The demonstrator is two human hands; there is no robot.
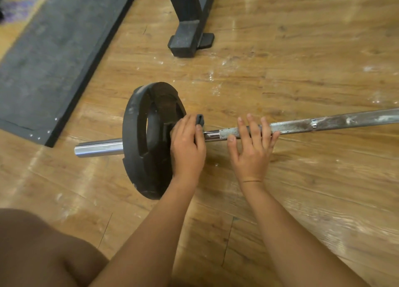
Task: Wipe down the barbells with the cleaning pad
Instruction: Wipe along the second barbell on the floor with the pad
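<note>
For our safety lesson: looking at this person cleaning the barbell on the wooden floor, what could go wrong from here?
1. The left hand holds the dark grey cleaning pad right against the round black weight plate; fingers could be pinched if the plate slides.
2. The right hand only rests flat on the long steel bar, so it might roll.

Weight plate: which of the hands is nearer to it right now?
Left. The left hand grips the cleaning pad on the barbell right beside the weight plate. The right hand rests open on the knurled shaft, farther along and clear of the plate.
</note>
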